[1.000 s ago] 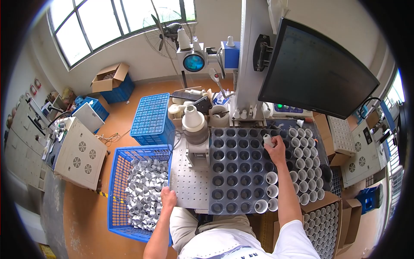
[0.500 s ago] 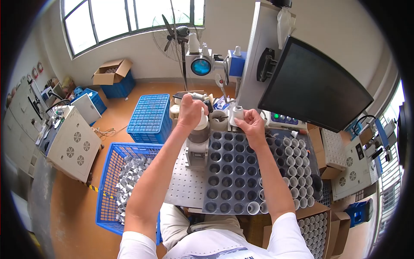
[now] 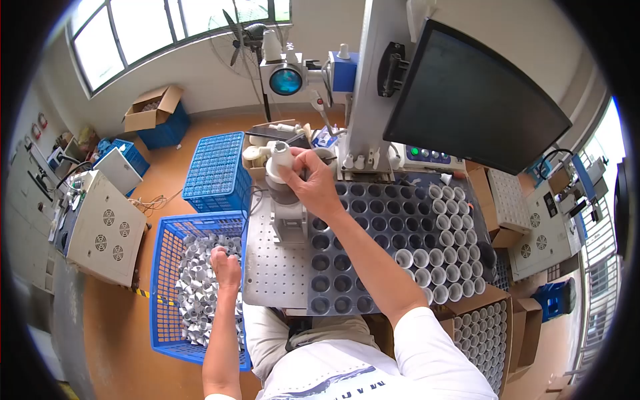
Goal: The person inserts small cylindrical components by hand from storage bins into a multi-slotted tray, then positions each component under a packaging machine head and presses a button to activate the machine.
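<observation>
There are two hands: one left hand (image 3: 225, 268) and one right hand (image 3: 312, 180). One blue slatted basket (image 3: 160, 280) holds dozens of white conical sockets (image 3: 200, 313), too jumbled to number exactly. One black pocketed tray (image 3: 331, 274) carries more than twenty white cups (image 3: 441, 293). One monitor (image 3: 477, 97), one pedestal fan (image 3: 252, 35) and one round blue lens (image 3: 285, 81) show. The left cabinet (image 3: 90, 230) has three round vents (image 3: 100, 242).

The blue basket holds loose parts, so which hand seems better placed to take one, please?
Probably the left hand: it is over the loose parts, while the right hand has its fingers on the white part.
</observation>
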{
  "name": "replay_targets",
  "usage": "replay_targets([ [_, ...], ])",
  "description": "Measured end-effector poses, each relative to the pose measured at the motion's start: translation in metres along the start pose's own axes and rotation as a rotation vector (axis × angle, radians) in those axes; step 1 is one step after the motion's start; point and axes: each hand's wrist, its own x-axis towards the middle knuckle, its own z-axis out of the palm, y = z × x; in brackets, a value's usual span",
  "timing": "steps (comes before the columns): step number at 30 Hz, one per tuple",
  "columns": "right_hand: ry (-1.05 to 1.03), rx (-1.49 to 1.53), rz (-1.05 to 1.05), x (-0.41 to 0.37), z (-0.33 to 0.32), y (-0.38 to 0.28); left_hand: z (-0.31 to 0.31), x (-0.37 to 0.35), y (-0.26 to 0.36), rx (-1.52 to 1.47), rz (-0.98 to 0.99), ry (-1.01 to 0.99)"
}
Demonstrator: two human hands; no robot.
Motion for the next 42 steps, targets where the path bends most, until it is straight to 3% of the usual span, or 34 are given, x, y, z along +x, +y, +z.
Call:
replay_targets([
  [2, 0.076, -0.102, -0.119, -0.024, -0.010, -0.006, 0.034, -0.053, 0.002, 0.029, 0.030, -0.280],
  [5, 0.019, -0.413, -0.011, -0.087, -0.053, -0.008, 0.023, -0.085, 0.039, 0.224, 0.105, -0.281],
  [9, -0.240, -0.908, 0.395, -0.149, -0.146, -0.023, 0.041, -0.093, -0.002, 0.126, 0.143, -0.317],
  [14, -0.404, -1.369, 0.665, -0.178, -0.202, -0.046, 0.029, -0.080, 0.019, 0.131, 0.049, -0.405],
  [17, -0.424, -1.413, 0.583, -0.184, -0.207, -0.035, 0.026, -0.079, 0.023, 0.066, -0.005, -0.333],
  [21, -0.457, -1.439, 0.510, -0.182, -0.205, -0.031, -0.007, -0.079, 0.084, -0.223, -0.196, -0.237],
  [24, -0.472, -1.386, 0.442, -0.187, -0.210, -0.023, -0.019, -0.100, 0.124, -0.409, -0.273, -0.832],
  [26, -0.476, -1.331, 0.422, -0.186, -0.214, -0.020, -0.016, -0.118, 0.152, -0.271, -0.079, -0.832],
  [29, -0.455, -1.278, 0.394, -0.189, -0.218, -0.017, 0.003, -0.128, 0.159, -0.228, -0.008, -0.766],
  [33, -0.351, -1.218, 0.319, -0.191, -0.219, -0.010, 0.004, -0.119, 0.154, -0.238, -0.116, -0.839],
  [37, -0.365, -1.216, 0.346, -0.190, -0.220, -0.009, 0.003, -0.125, 0.153, -0.207, 0.020, -0.804],
  [42, -0.342, -1.192, 0.285, -0.189, -0.223, -0.004, 0.005, -0.121, 0.155, -0.179, 0.048, -0.875],
])
